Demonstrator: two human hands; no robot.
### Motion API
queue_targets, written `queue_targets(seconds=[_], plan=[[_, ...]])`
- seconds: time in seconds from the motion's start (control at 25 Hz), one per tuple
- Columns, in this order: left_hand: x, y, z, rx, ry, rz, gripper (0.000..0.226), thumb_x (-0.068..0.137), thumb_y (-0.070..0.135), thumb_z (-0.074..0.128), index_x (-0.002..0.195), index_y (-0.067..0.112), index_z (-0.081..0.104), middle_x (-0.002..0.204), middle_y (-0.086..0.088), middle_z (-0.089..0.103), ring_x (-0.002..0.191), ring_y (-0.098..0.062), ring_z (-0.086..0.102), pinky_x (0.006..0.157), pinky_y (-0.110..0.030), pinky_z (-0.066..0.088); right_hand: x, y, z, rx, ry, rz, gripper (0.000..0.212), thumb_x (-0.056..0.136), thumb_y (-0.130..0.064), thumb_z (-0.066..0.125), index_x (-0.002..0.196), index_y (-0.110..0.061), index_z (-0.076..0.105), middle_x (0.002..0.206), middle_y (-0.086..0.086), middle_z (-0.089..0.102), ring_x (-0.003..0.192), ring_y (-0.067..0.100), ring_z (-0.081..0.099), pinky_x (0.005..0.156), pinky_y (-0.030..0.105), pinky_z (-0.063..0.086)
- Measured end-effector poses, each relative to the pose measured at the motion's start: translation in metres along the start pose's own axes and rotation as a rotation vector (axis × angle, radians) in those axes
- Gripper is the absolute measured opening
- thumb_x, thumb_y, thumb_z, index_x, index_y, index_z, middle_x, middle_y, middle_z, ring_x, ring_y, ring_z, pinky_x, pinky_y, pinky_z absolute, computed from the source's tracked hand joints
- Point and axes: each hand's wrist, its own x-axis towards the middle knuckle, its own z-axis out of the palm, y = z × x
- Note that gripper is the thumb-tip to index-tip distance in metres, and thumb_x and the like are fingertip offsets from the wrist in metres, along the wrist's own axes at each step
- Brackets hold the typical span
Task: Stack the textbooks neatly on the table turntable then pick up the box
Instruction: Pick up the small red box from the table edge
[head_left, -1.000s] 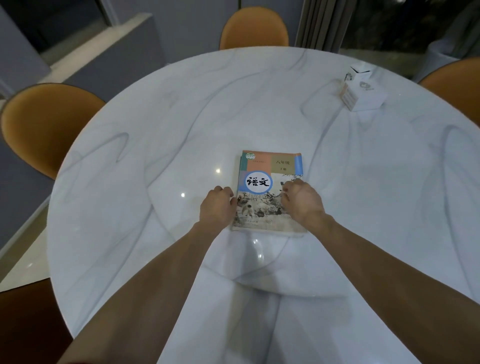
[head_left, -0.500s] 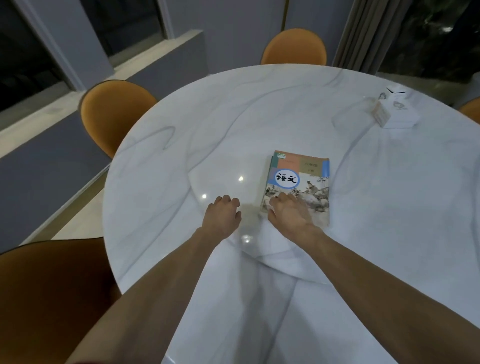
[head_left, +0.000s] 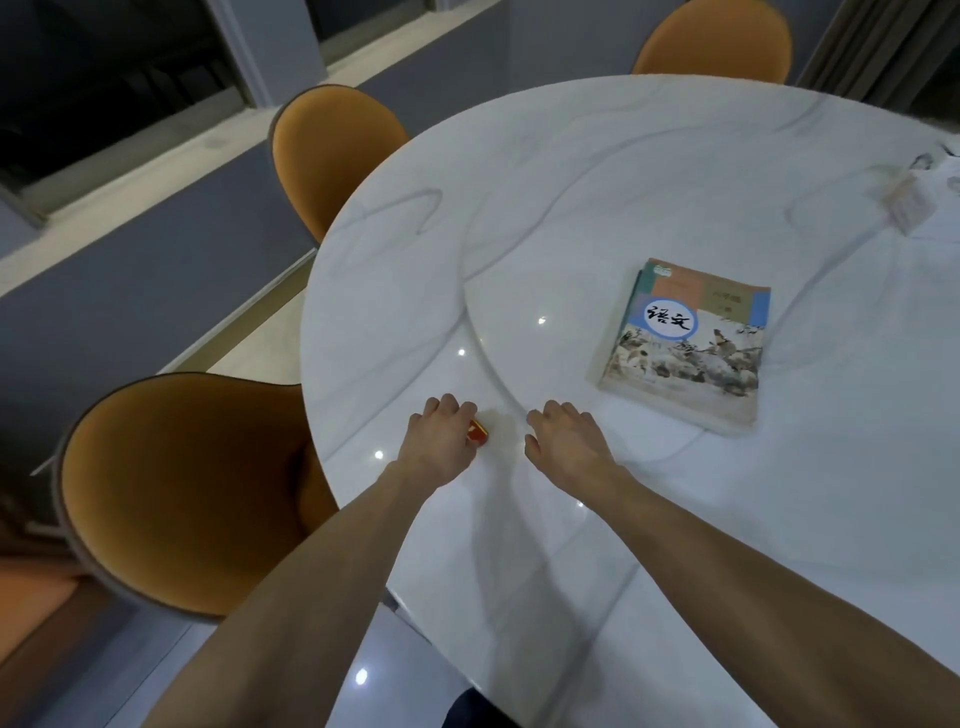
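Note:
A stack of textbooks (head_left: 684, 345), the top one with a blue circle and a painted landscape on its cover, lies flat on the marble turntable (head_left: 519, 249). Both hands are off it, down to its left by the turntable's near rim. My left hand (head_left: 440, 441) is curled over a small red box (head_left: 478, 434) resting on the table; only one corner of the box shows past the fingers. My right hand (head_left: 565, 441) hovers palm down just right of the box, fingers apart, holding nothing.
The round white marble table (head_left: 332, 291) has its edge close to my left arm. Orange chairs stand at the near left (head_left: 171, 493), the left (head_left: 332, 156) and the far side (head_left: 717, 41). A blurred white carton (head_left: 909, 205) sits far right.
Both hands left the textbooks and drew back toward me and left. The left hand now covers the small red box. The view swung left, shifting the books to the right.

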Motion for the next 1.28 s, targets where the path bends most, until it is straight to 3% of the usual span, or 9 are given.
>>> queue_targets(seconds=[0.24, 0.48, 0.68, 0.88, 1.04, 1.12, 1.28], plan=[[-0.010, -0.048, 0.008, 0.000, -0.080, 0.032, 0.064, 0.083, 0.031, 0.061, 0.140, 0.019, 0.033, 0.141, -0.009, 0.039, 0.125, -0.029, 0.039, 0.093, -0.042, 0.043, 0.010, -0.033, 0.031, 0.036, -0.048, -0.032, 0.036, 0.094, -0.028, 0.038, 0.124, -0.011, 0.048, 0.116, 0.010, 0.055, 0.108, 0.026, 0.051, 0.090, 0.036, 0.041], [0.013, -0.086, 0.009, 0.231, -0.211, 0.293, 0.100, 0.076, 0.026, 0.074, 0.149, 0.026, 0.006, 0.160, 0.000, 0.004, 0.142, -0.026, 0.020, 0.107, -0.044, 0.038, 0.019, -0.054, 0.055, 0.098, -0.041, -0.015, 0.041, 0.092, -0.030, 0.044, 0.129, -0.011, 0.043, 0.117, 0.010, 0.053, 0.106, 0.026, 0.050, 0.084, 0.035, 0.044], [0.035, -0.086, 0.013, 0.297, -0.284, 0.461, 0.106, 0.074, 0.028, 0.075, 0.149, 0.024, -0.001, 0.160, 0.006, -0.004, 0.147, -0.023, 0.006, 0.115, -0.047, 0.024, 0.021, -0.058, 0.066, 0.133, -0.051, 0.019, 0.043, 0.092, -0.029, 0.045, 0.132, -0.014, 0.040, 0.123, 0.009, 0.049, 0.110, 0.025, 0.048, 0.088, 0.035, 0.044], [0.044, -0.074, 0.028, 0.265, -0.205, 0.567, 0.089, 0.077, 0.043, 0.066, 0.148, 0.021, 0.016, 0.158, 0.003, 0.015, 0.147, -0.019, 0.008, 0.116, -0.046, 0.022, 0.020, -0.059, 0.071, 0.327, -0.024, 0.052, 0.046, 0.092, -0.025, 0.047, 0.136, -0.012, 0.040, 0.128, 0.008, 0.052, 0.115, 0.023, 0.048, 0.099, 0.034, 0.044], [0.041, -0.067, 0.030, 0.059, -0.109, 0.564, 0.083, 0.071, 0.048, 0.067, 0.139, 0.014, 0.034, 0.140, -0.007, 0.041, 0.136, -0.024, 0.034, 0.109, -0.035, 0.035, 0.022, -0.065, 0.069, 0.552, -0.011, 0.101, 0.041, 0.093, -0.023, 0.050, 0.132, -0.011, 0.045, 0.124, 0.010, 0.055, 0.112, 0.025, 0.053, 0.097, 0.033, 0.044], [0.036, -0.062, 0.029, -0.071, -0.114, 0.493, 0.084, 0.068, 0.046, 0.070, 0.137, 0.012, 0.036, 0.131, -0.008, 0.043, 0.125, -0.023, 0.042, 0.100, -0.032, 0.045, 0.021, -0.067, 0.065, 0.654, 0.010, 0.150, 0.040, 0.093, -0.021, 0.050, 0.132, -0.012, 0.046, 0.121, 0.010, 0.055, 0.108, 0.025, 0.055, 0.096, 0.035, 0.048], [0.032, -0.044, 0.019, -0.187, -0.067, 0.407, 0.088, 0.067, 0.051, 0.070, 0.138, 0.016, 0.032, 0.131, -0.007, 0.038, 0.125, -0.022, 0.038, 0.091, -0.038, 0.052, 0.023, -0.061, 0.049, 0.887, 0.159, 0.324, 0.034, 0.091, -0.013, 0.053, 0.124, -0.014, 0.053, 0.115, 0.009, 0.056, 0.091, 0.020, 0.061, 0.083, 0.030, 0.053]])
